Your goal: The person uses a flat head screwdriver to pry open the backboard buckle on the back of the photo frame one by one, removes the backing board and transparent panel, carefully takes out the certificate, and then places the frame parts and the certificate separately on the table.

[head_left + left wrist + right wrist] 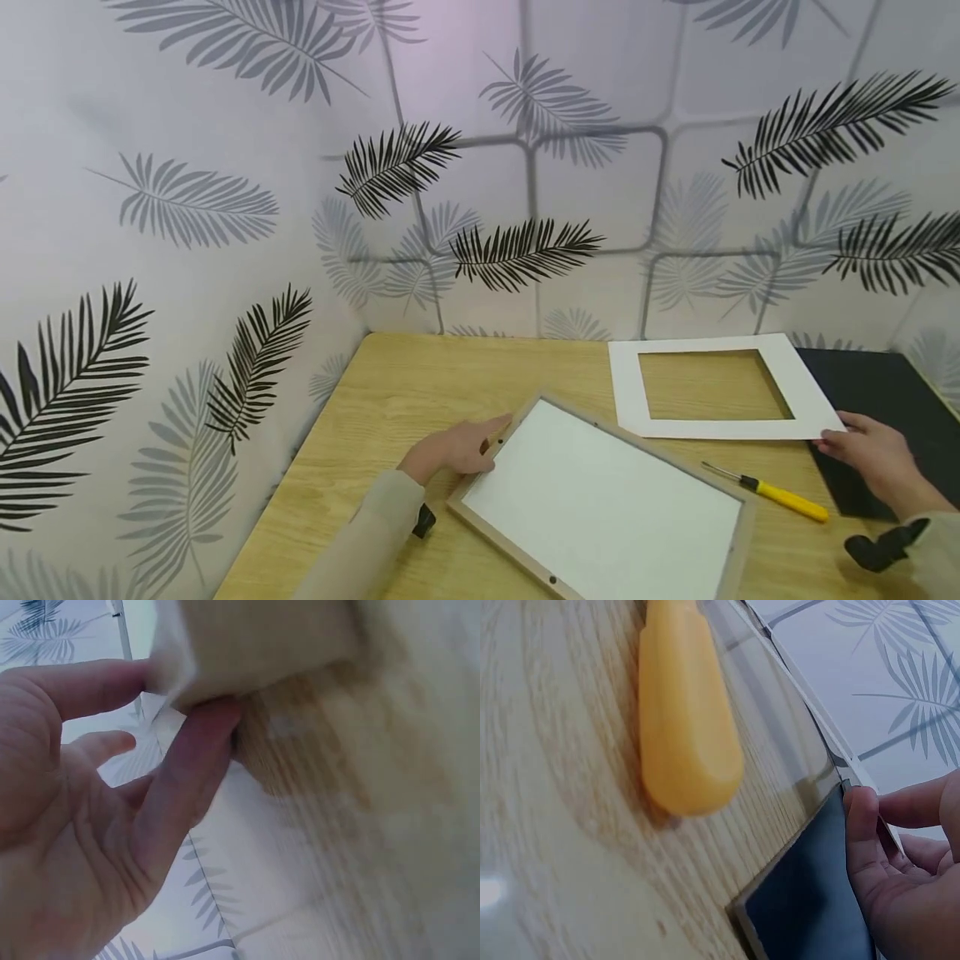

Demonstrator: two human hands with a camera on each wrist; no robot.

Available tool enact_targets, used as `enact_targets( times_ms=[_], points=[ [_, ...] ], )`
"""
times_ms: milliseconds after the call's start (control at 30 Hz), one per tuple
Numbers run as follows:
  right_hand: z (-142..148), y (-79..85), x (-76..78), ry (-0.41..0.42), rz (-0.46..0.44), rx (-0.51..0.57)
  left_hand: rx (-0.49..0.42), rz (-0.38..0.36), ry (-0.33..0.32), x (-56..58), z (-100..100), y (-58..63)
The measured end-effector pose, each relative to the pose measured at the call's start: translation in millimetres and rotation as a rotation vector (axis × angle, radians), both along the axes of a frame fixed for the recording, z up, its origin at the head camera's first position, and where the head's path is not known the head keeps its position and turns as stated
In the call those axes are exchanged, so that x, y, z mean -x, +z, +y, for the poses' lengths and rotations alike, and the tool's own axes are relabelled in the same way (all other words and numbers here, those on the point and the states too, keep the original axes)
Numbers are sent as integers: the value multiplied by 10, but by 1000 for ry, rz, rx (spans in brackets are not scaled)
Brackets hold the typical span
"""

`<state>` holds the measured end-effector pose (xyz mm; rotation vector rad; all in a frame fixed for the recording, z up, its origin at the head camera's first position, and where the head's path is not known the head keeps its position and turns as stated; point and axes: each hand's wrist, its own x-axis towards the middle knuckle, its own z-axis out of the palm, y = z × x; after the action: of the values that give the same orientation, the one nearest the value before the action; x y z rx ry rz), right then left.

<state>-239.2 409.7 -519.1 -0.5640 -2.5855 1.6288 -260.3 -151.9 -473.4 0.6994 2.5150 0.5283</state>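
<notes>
A picture frame with a light wooden border and a white panel lies slantwise on the table. My left hand holds its left edge, and in the left wrist view the thumb and index finger pinch the wooden border. To the right, my right hand pinches the near right corner of a white mat with a rectangular opening. The right wrist view shows this mat edge-on, its corner between thumb and fingers, over a black board.
A screwdriver with a yellow handle lies between the frame and the black board, its shaft pointing left. The wooden table meets leaf-patterned walls at the back and left.
</notes>
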Motion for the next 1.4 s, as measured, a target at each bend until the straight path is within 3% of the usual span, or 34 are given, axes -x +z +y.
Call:
enact_targets(
  times_ms=[200, 333, 467, 633, 800, 900, 1167, 1400],
  points=[
    [-74, 58, 12, 74, -40, -54, -13, -154, 51, -253, -66, 60],
    [-98, 1, 57, 155, -37, -205, -3, -163, 53, -343, -127, 61],
    [-162, 27, 61, 213, -32, -331, -50, -100, 18, -276, -199, 3],
    [-223, 98, 14, 277, -28, -486, -124, -77, -34, -160, -211, 2],
    [-240, 121, 8, 361, 7, -576, -52, -120, -65, -113, -219, 72],
    [-226, 136, 7, 395, 23, -624, -6, -89, -74, -94, -225, 85],
    [-169, 121, -17, 371, -43, -620, 55, 21, -100, -97, -238, 37],
    [-160, 117, 41, 376, -26, -624, 28, 39, -91, -152, -218, -39]
  ],
)
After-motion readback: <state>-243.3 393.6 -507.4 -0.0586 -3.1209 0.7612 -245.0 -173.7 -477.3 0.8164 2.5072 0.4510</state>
